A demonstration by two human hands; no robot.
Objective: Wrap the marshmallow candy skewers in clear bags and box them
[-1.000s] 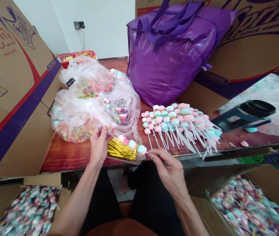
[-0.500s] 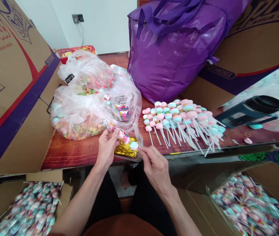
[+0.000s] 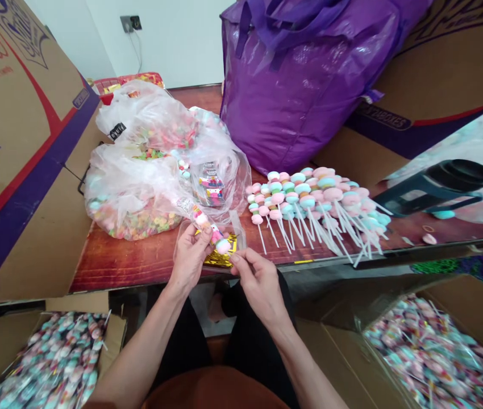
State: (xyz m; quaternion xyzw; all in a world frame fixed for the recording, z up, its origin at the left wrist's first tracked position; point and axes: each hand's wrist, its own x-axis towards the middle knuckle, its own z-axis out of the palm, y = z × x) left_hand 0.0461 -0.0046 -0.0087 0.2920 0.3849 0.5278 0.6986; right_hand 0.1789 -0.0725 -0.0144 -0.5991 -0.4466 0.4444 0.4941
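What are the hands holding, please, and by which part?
A wrapped candy skewer: the left hand grips its wrapped candies, the right hand its stick end.

Glossy clear plastic wrapper [image 3: 201, 217]

A reddish-brown table [image 3: 122, 264] carries plastic bags [image 3: 126, 165] of sweets on the left, a red basket [image 3: 105, 86] behind them and a tray [image 3: 242, 234] of gold ties [image 3: 220, 259] at the near edge. A purple bag [image 3: 292, 102] stands behind piled candy sticks [image 3: 322, 196]. Farther right are a bottle [image 3: 429, 190], a rubber band [image 3: 428, 228] and a pink sweet [image 3: 429, 240].
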